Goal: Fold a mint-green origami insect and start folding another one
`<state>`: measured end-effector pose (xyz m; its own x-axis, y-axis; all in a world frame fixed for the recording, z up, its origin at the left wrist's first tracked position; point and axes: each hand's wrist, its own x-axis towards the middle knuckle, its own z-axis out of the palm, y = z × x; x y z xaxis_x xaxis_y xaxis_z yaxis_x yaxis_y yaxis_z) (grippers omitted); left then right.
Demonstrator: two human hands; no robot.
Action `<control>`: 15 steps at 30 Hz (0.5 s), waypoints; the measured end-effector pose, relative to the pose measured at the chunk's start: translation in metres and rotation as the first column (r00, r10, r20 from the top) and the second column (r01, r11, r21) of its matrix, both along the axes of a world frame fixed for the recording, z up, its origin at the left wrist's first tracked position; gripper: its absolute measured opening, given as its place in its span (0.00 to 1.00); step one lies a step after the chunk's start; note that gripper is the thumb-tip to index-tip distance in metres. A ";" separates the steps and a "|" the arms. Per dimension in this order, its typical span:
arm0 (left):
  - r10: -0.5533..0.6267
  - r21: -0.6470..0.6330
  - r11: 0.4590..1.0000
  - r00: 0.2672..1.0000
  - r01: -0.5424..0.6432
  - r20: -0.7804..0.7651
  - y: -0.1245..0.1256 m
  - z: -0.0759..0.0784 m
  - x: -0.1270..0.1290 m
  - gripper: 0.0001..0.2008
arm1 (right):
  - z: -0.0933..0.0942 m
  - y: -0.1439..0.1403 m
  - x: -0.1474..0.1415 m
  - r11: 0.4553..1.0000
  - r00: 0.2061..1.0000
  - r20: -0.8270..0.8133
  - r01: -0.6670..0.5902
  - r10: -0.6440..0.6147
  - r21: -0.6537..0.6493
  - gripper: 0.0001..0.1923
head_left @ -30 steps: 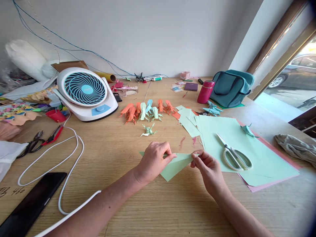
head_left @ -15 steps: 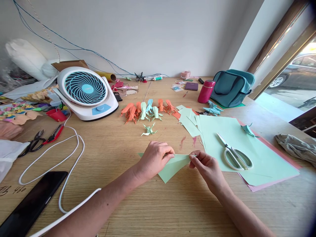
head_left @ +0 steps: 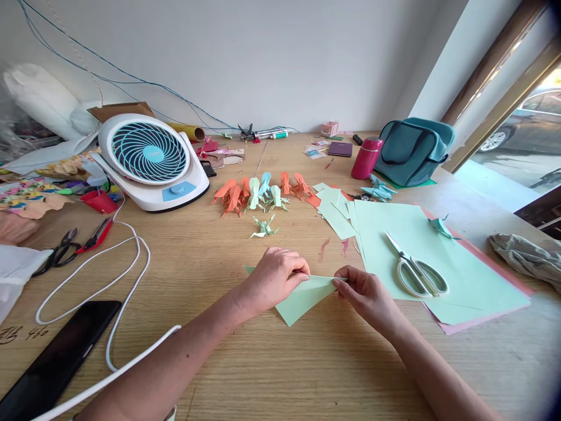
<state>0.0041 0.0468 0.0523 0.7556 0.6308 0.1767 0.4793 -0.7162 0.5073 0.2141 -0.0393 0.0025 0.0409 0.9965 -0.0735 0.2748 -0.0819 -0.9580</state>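
A light green sheet of paper, folded into a triangle, lies between my hands near the middle of the table. My left hand pinches its upper folded edge between thumb and fingers and hides part of it. At the right corner, my right hand grips the paper between thumb and forefinger. Beyond my hands sits a small green origami figure. Behind it stands a row of folded paper animals in orange, green and blue, among them a pale green one.
To the right, white-handled scissors lie on large green sheets. A fan, white cable and phone occupy the left. Further back are a pink bottle and teal bag. Another person's hand rests far left.
Both hands keep their pinch on the green paper and have barely moved. The view has shifted slightly.
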 end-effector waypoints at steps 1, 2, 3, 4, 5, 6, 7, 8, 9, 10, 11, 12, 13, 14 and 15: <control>-0.001 0.005 1.000 1.000 0.001 -0.003 0.000 0.000 0.000 0.08 | 0.000 0.000 0.000 1.000 1.000 0.000 -0.012 0.012 -0.003 0.18; -0.005 0.010 1.000 1.000 0.005 -0.008 0.000 0.000 0.000 0.08 | 0.001 0.000 0.000 1.000 1.000 -0.004 -0.023 0.023 -0.010 0.18; -0.010 0.014 1.000 1.000 0.010 -0.013 0.000 0.000 0.000 0.08 | 0.001 0.000 0.000 0.999 0.999 -0.010 -0.032 0.031 -0.017 0.18; -0.017 0.017 1.000 1.000 0.017 -0.019 -0.001 0.000 0.000 0.08 | 0.000 0.000 0.000 0.999 0.999 -0.016 -0.038 0.038 -0.021 0.18; -0.024 0.020 1.000 0.999 0.024 -0.025 -0.001 -0.001 0.001 0.08 | 0.000 0.001 0.000 0.999 0.999 -0.021 -0.043 0.043 -0.021 0.18; -0.034 0.022 0.999 0.999 0.035 -0.029 -0.002 -0.001 0.001 0.08 | -0.001 0.001 0.000 0.999 0.999 -0.023 -0.047 0.047 -0.019 0.17; -0.045 0.026 0.999 0.998 0.045 -0.033 -0.004 -0.002 0.001 0.08 | -0.001 0.001 -0.001 0.999 0.998 -0.020 -0.052 0.052 -0.014 0.17; -0.055 0.032 0.998 0.998 0.056 -0.035 -0.005 -0.002 0.002 0.07 | -0.001 0.000 -0.003 0.998 0.998 -0.012 -0.059 0.059 -0.007 0.17; -0.066 0.039 0.997 0.997 0.067 -0.038 -0.007 -0.003 0.003 0.07 | -0.001 0.000 -0.004 0.998 0.998 -0.001 -0.066 0.066 0.001 0.16; -0.077 0.046 0.996 0.996 0.079 -0.043 -0.009 -0.004 0.004 0.07 | -0.001 0.000 -0.006 0.997 0.997 0.015 -0.074 0.074 0.008 0.15; -0.087 0.053 0.995 0.995 0.090 -0.051 -0.010 -0.005 0.005 0.06 | -0.001 -0.001 -0.008 0.996 0.996 0.035 -0.083 0.082 0.017 0.15; -0.094 0.059 0.994 0.994 0.097 -0.059 -0.012 -0.006 0.006 0.06 | 0.000 -0.001 -0.010 0.995 0.994 0.059 -0.093 0.091 0.029 0.14; -0.098 0.061 0.993 0.993 0.102 -0.067 -0.014 -0.007 0.007 0.06 | 0.001 -0.002 -0.012 0.994 0.992 0.085 -0.100 0.096 0.041 0.13; -0.101 0.059 0.993 0.992 0.105 -0.070 -0.015 -0.007 0.007 0.05 | 0.002 -0.003 -0.013 0.994 0.989 0.110 -0.100 0.094 0.053 0.13; -0.098 0.054 0.993 0.993 0.101 -0.067 -0.015 -0.007 0.008 0.05 | 0.003 -0.004 -0.014 0.993 0.987 0.133 -0.095 0.086 0.067 0.13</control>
<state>0.0118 0.0315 0.0451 0.8250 0.5422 0.1596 0.4344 -0.7889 0.4347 0.2001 -0.0428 0.0058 -0.0451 0.9990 -0.0010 0.3998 0.0171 -0.9164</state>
